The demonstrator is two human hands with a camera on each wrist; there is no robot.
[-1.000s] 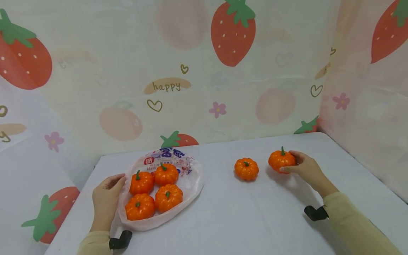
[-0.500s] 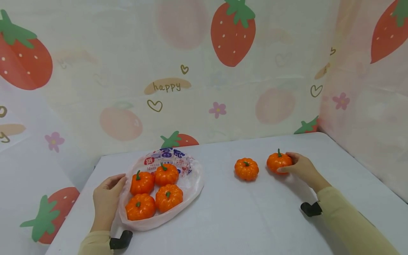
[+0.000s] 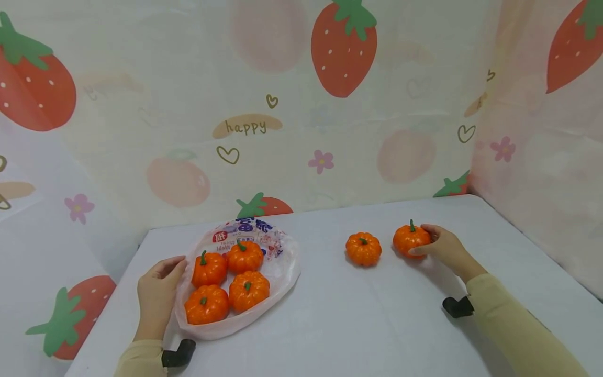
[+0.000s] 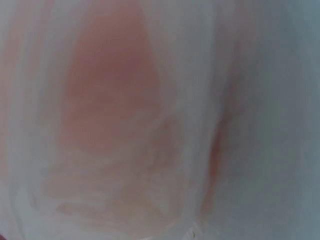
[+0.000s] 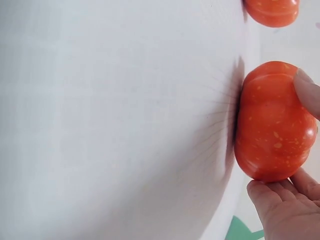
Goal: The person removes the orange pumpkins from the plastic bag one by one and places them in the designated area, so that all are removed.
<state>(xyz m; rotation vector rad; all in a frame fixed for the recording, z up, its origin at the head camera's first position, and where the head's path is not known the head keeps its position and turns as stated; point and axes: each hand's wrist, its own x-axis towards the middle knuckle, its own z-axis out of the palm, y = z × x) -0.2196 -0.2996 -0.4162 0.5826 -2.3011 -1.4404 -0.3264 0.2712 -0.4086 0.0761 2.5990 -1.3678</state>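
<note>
At the left of the head view, my left hand (image 3: 157,294) pinches the rim of a translucent plastic bag (image 3: 283,269) with printed lettering. The bag lies spread open, and several small orange pumpkins (image 3: 249,291) with green stems sit inside it. Over on the right, my right hand (image 3: 448,252) grips another small pumpkin (image 3: 409,242) between thumb and fingers. The right wrist view shows this held pumpkin (image 5: 275,122) at the table surface, its stem out of sight. Blurred plastic (image 4: 195,125) with an orange tint behind it fills the left wrist view.
A loose pumpkin (image 3: 364,249) stands on the white table (image 3: 339,319) between the bag and my right hand. Behind the table hangs a strawberry-patterned cloth (image 3: 301,167), which continues along both sides. Black wrist pieces (image 3: 458,307) stick out from both sleeves.
My right hand has lowered the held pumpkin to the table and shifted slightly left; it is nearly still in the last half second. My left hand stays at the bag's rim.
</note>
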